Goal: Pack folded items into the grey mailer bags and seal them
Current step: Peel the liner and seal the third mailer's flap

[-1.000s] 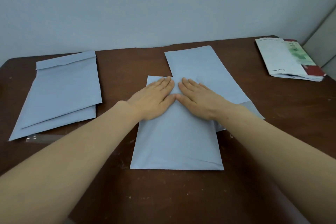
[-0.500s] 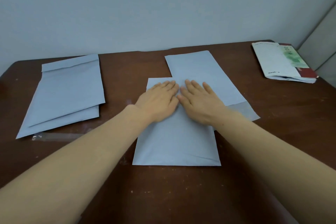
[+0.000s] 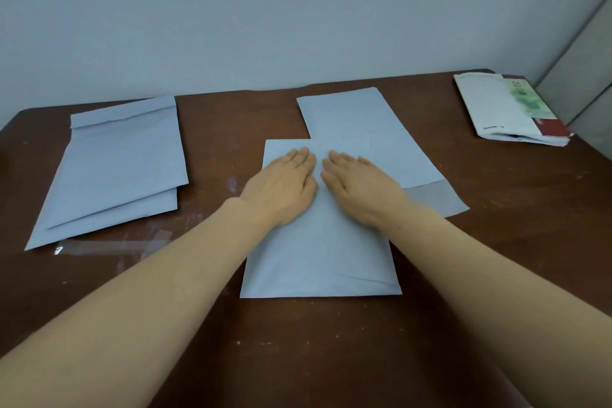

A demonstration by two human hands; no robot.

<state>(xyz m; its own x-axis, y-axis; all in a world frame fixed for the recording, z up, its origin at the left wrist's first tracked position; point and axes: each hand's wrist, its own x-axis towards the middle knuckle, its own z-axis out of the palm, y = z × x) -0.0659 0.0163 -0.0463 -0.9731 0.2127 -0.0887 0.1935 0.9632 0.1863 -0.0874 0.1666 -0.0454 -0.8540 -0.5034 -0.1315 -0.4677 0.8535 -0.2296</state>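
My left hand point(image 3: 281, 189), right hand point(image 3: 357, 189): fingers flat, gripping nothing, pressing mailer point(image 3: 318, 258) at frame centre. Should slide outward evenly for firm seal.

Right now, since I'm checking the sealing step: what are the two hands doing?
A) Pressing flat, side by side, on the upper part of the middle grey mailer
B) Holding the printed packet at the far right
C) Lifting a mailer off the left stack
A: the left hand and right hand lie with straight fingers, side by side, on the middle grey mailer; the left stack and printed packet are untouched.
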